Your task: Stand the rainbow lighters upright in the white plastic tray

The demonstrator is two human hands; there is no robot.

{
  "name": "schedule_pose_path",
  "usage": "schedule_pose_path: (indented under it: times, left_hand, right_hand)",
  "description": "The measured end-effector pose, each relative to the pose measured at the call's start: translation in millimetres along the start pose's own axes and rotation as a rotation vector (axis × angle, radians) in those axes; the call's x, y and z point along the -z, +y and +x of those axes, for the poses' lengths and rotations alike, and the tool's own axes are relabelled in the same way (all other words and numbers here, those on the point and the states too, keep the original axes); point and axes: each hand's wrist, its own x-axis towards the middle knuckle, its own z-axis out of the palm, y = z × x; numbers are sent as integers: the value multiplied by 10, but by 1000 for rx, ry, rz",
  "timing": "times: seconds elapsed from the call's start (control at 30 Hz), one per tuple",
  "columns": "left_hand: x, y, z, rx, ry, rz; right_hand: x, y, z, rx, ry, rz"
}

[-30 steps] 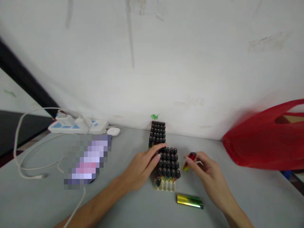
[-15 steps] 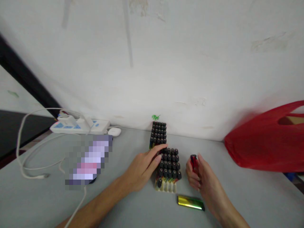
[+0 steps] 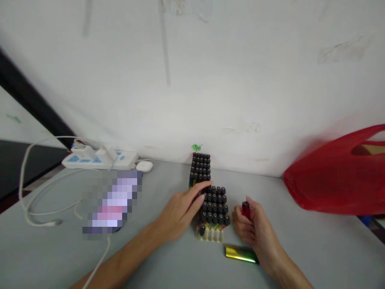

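Observation:
A pale slotted tray [image 3: 213, 237] holds rows of upright lighters [image 3: 215, 207] with black tops and coloured bodies; most of its front row is bare slots. My left hand [image 3: 180, 210] grips the tray's left side, index finger over the back corner and thumb against the lighters. To the right of the tray, my right hand [image 3: 251, 224] is closed in a fist around a red lighter [image 3: 246, 209], its black top pointing up. A shiny yellow-green lighter [image 3: 240, 253] lies flat in front, just below my right hand, which covers its right end.
A second block of black-topped lighters [image 3: 200, 164] stands behind, near the wall. To the left are a phone [image 3: 116, 202], white cables, a power strip [image 3: 99, 159] and a small white case [image 3: 144, 166]. A red plastic bag [image 3: 333, 180] sits at the right.
My right hand has shifted slightly left and turned a little, still holding the red lighter. My left hand stays at the tray. The view has moved slightly.

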Motion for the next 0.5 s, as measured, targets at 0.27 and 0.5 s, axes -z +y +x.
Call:
schedule_pose_path:
  times: [0.27,0.5]
  left_hand:
    - [2,10,7,9,-10,-6]
    - [5,12,7,5,-7,0]
  right_hand:
    - [24,55,6,6,115,-49]
    - [10,38,20,24,61,0]
